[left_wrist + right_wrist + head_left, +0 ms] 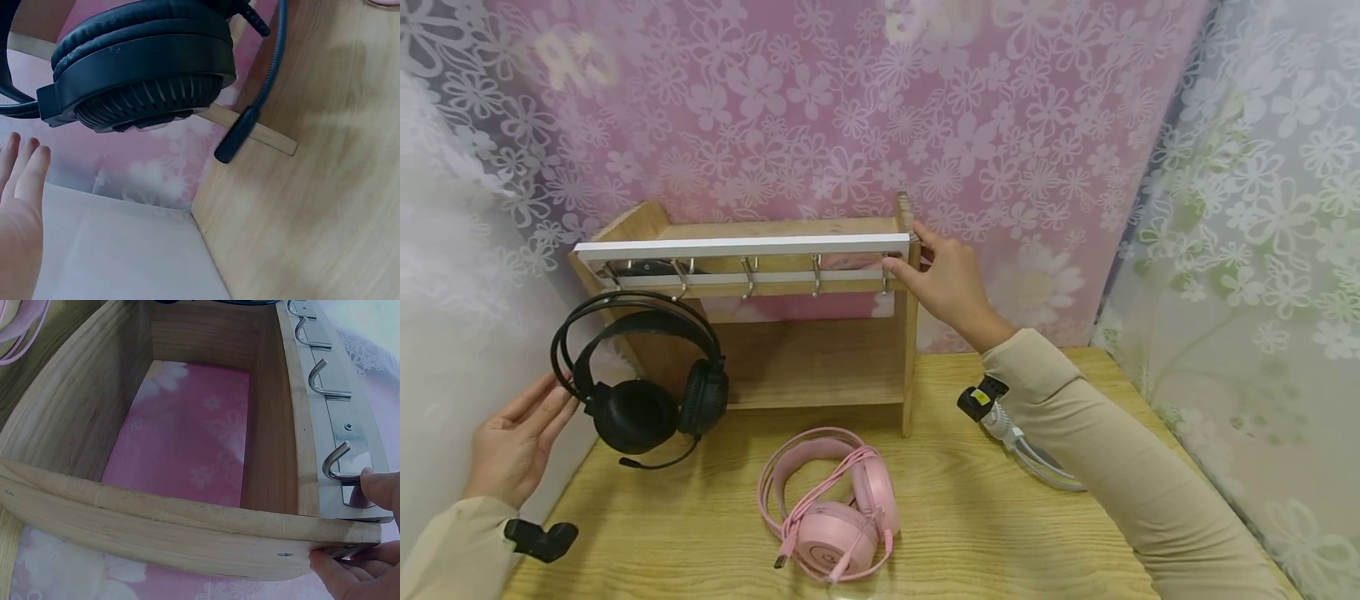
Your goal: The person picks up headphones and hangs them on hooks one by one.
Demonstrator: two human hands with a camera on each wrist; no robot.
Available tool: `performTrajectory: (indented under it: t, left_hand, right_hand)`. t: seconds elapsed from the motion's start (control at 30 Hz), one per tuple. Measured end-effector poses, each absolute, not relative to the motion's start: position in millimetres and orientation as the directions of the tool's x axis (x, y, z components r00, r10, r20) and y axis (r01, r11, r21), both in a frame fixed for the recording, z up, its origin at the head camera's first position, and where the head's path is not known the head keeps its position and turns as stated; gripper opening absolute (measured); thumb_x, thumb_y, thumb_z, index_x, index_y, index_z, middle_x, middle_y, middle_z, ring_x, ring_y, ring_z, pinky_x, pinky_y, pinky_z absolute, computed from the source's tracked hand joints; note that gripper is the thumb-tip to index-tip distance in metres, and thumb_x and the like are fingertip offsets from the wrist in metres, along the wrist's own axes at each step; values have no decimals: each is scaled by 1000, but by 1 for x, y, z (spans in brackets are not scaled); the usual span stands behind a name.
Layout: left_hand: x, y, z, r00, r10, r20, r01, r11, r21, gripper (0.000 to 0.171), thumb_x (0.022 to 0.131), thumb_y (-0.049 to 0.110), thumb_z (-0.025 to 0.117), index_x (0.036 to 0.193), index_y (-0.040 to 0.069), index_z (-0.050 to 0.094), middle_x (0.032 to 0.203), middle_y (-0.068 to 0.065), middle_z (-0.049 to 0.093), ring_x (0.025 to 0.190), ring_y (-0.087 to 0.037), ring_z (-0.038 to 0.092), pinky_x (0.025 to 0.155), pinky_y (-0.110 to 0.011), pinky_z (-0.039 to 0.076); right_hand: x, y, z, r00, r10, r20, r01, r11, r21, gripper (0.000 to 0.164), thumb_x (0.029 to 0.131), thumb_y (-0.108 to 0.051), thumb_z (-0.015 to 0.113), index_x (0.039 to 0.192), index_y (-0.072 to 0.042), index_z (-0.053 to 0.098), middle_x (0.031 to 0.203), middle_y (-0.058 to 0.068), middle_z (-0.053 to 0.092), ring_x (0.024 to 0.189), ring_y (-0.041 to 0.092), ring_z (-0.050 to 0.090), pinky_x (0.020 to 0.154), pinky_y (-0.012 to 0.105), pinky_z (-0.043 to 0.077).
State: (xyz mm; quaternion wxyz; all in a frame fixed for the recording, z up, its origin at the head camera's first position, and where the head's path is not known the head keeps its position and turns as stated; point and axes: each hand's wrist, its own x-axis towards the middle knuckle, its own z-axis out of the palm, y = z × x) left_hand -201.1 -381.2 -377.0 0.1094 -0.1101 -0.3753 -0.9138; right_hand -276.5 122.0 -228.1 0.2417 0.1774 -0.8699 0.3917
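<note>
A black headset (638, 415) with a boom microphone hangs at the left end of the hook strip (741, 245), its headband right at the two leftmost hooks. Beside its left side is my left hand (516, 442), fingers straight; the left wrist view shows these fingers (28, 172) apart from the ear cup (147, 65). My right hand (949, 279) grips the right end of the wooden rack (805, 358). In the right wrist view, the thumb (378, 487) presses by the end hook (337, 464), and the other fingers curl under the side panel (187, 534).
A pink headset (835, 533) with its cable bundled lies on the wooden table (1000, 525) in front of the rack. A white cable (1030, 454) lies at the right, partly behind my right sleeve. Flowered curtains (850, 108) enclose the back and sides.
</note>
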Motion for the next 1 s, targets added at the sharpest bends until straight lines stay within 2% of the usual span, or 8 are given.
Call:
performTrajectory:
  t: [0.4, 0.73, 1.0]
  left_hand:
    - [-183, -382, -398, -963, -82, 256, 247, -644, 724, 36, 97, -11, 40, 114, 3, 68, 113, -11, 69, 103, -20, 67, 82, -31, 55]
    - [-167, -374, -426, -984, -91, 154, 179, -480, 859, 36, 97, -6, 45, 112, 15, 71, 111, 1, 70, 101, -9, 66, 82, -23, 54]
    - [-157, -362, -445, -993, -37, 115, 119, -456, 882, 37, 99, -3, 44, 112, 19, 70, 113, 5, 68, 104, -7, 65, 83, -23, 54]
  right_hand:
    - [-276, 124, -228, -813, -120, 569, -502, 639, -582, 70, 87, -34, 71, 139, 5, 44, 121, 21, 63, 104, 31, 66, 83, 36, 56]
    - [-275, 123, -230, -809, -123, 576, -508, 639, -578, 71, 88, -35, 71, 139, 4, 44, 124, 21, 61, 105, 31, 66, 83, 36, 56]
    - [-276, 123, -231, -809, -122, 576, -509, 637, -579, 71, 88, -36, 71, 140, 4, 44, 124, 21, 61, 105, 31, 66, 83, 36, 56]
